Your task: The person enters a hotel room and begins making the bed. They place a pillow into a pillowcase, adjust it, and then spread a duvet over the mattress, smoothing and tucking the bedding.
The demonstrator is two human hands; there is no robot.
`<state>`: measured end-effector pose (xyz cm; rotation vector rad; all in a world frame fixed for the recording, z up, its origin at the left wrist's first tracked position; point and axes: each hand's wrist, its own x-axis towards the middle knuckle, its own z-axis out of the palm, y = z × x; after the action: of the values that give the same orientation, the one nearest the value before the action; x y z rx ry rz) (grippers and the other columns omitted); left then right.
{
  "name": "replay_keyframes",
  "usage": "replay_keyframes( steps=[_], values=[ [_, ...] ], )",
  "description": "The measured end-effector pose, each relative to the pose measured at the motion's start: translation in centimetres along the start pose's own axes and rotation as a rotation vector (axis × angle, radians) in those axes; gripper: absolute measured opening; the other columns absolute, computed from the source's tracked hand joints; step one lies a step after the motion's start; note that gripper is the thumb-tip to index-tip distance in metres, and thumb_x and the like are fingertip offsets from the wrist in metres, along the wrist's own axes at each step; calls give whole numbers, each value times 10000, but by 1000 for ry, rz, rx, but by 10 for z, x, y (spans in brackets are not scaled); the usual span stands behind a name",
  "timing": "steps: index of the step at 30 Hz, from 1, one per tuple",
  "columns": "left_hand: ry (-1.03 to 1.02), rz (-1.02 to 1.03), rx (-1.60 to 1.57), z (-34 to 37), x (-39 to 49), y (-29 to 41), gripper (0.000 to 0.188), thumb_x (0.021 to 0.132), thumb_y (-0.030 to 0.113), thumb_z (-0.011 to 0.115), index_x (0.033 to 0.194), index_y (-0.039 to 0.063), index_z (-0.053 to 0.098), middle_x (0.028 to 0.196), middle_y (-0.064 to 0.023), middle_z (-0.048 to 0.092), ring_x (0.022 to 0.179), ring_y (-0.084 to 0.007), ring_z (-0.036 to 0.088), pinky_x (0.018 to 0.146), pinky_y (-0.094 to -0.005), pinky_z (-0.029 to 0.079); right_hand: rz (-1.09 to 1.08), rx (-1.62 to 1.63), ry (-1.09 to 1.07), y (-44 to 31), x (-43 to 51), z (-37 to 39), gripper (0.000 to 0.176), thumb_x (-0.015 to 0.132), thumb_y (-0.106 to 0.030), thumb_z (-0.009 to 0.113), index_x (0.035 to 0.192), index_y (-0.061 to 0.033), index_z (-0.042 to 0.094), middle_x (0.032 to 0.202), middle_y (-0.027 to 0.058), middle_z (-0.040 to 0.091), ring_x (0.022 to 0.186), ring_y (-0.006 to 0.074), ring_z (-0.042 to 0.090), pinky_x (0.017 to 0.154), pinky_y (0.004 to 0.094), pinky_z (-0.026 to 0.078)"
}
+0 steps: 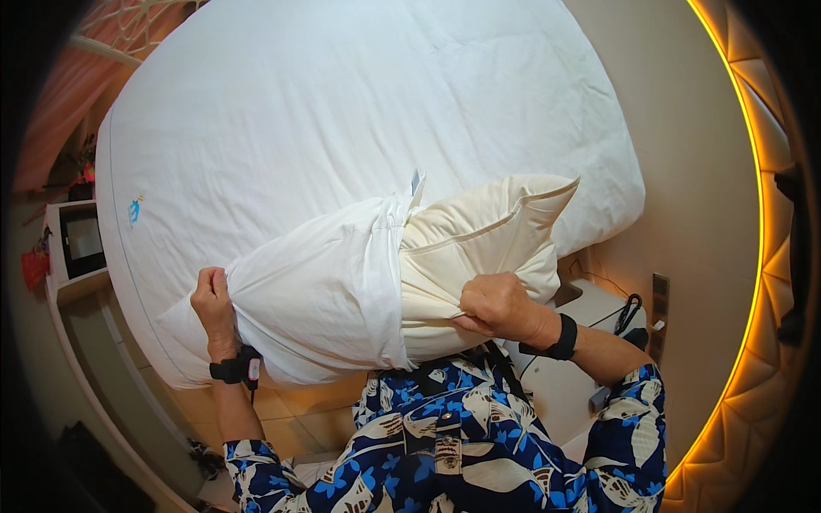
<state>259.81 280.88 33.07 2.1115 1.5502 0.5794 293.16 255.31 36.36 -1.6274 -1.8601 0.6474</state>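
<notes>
A cream pillow (478, 234) lies partly inside a white pillowcase (321, 282), its right part bare with a piped seam along it. My left hand (214, 308) grips the bunched cloth near the left end of the pillowcase. On the right, my right hand (497, 306) pinches the pillow's cream fabric just beyond the case's open hem. A small tag (417, 183) sticks up at the hem's far side. Both wrists wear black bands. The pillow's left part is hidden by the case.
Behind the pillow spreads a bed with a white sheet (359, 109). A pale bedside table (577, 314) with a black cable (628, 313) stands at right, below a wall plate (658, 314). A lit padded headboard (744, 359) curves along the right edge. Tiled floor (288, 410) shows below the bed.
</notes>
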Motion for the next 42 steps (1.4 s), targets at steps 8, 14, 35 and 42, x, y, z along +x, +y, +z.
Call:
replay_keyframes(
  steps=[8, 14, 35, 42],
  values=[
    [-480, 106, 88, 43, 20, 130, 246, 794, 203, 573, 939, 4, 584, 841, -116, 585, 733, -216, 556, 675, -298, 437, -26, 0, 1, -8, 4, -4, 261, 670, -213, 656, 591, -86, 442, 541, 59, 437, 485, 232, 486, 425, 337, 390],
    [-513, 455, 108, 77, 14, 138, 116, 791, 130, 530, 750, 21, 532, 745, -121, 558, 690, -292, 541, 588, -345, 431, -27, 60, 7, -11, 0, -2, 262, 659, -192, 657, 581, -88, 429, 533, 59, 418, 472, 229, 468, 413, 333, 377],
    [-77, 163, 36, -10, 30, 66, 170, 883, 117, 430, 792, -2, 510, 596, -106, 495, 544, -165, 429, 534, -294, 392, -17, 5, -48, -40, -39, -74, 266, 620, -149, 645, 572, -90, 390, 539, 43, 399, 467, 211, 453, 394, 330, 355],
    [-351, -200, -220, -24, 20, 30, 275, 883, 217, 478, 764, -28, 515, 638, 26, 463, 602, -72, 400, 534, -229, 357, 229, -217, 62, 5, -66, -62, 215, 595, -72, 649, 599, -60, 435, 559, 93, 435, 501, 271, 476, 428, 364, 363]
  ],
)
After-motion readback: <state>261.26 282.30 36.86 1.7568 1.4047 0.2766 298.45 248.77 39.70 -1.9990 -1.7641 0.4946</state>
